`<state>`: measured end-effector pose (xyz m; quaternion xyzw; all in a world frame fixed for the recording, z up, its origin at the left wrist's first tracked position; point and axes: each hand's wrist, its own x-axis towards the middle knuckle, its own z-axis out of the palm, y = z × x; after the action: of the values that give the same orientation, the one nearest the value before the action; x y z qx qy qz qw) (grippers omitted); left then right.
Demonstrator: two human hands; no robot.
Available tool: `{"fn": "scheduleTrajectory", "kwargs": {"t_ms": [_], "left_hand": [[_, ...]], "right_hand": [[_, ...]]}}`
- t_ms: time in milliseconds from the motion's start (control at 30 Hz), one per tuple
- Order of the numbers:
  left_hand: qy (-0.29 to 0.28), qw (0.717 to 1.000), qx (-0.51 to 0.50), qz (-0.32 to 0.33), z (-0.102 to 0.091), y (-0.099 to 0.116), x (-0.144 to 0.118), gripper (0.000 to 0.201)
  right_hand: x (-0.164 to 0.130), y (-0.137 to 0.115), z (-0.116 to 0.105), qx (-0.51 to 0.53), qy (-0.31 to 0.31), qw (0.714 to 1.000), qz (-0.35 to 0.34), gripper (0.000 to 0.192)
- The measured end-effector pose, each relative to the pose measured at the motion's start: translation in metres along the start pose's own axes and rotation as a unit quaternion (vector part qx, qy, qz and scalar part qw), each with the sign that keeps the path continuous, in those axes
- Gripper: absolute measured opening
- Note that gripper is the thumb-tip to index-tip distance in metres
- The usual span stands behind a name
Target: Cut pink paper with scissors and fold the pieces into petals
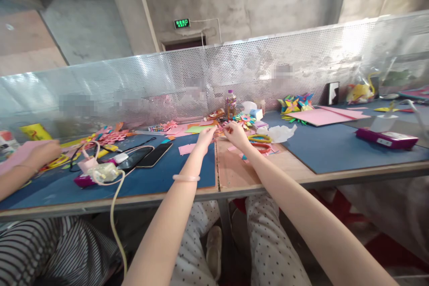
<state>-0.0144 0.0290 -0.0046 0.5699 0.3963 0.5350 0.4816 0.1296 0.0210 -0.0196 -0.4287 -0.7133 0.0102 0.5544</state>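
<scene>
Both my hands reach out over the seam between two boards and come close together. My left hand [206, 137], with a pale bangle on its wrist, is closed in a pinch. My right hand [236, 135] is bent at the wrist, its fingertips pinched too. Between them shows a small pink piece of paper [219, 132]; its exact shape is too small to tell. Under and beside my right hand lie yellow-handled scissors [259, 138] and orange-red-handled scissors [261, 148]. A pink paper slip [187, 149] rests near my left hand.
A drink bottle [231, 105] stands behind my hands, by a perforated metal screen [268, 58]. Crumpled white tissue [282, 133] and pink sheets [323, 116] lie rightward. Leftward are a black phone [154, 155], a power strip with cables [103, 173] and another person's hand [45, 153].
</scene>
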Motion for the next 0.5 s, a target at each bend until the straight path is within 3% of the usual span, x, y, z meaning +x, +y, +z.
{"fn": "scheduleTrajectory", "kwargs": {"t_ms": [100,233,500], "left_hand": [[-0.010,1.000,0.022,0.015,0.0010,0.0026,-0.0030,0.029],[-0.061,0.997,0.025,0.029,0.0009,0.0029,-0.0046,0.029],[-0.069,0.997,-0.014,0.020,-0.0014,-0.0017,-0.0003,0.028]], "right_hand": [[0.0023,0.0038,-0.0015,0.095,-0.037,0.993,0.062,0.018],[0.0015,0.0031,-0.0058,0.205,-0.104,0.962,0.150,0.021],[0.0019,0.0023,-0.0080,0.259,-0.101,0.944,0.177,0.019]]}}
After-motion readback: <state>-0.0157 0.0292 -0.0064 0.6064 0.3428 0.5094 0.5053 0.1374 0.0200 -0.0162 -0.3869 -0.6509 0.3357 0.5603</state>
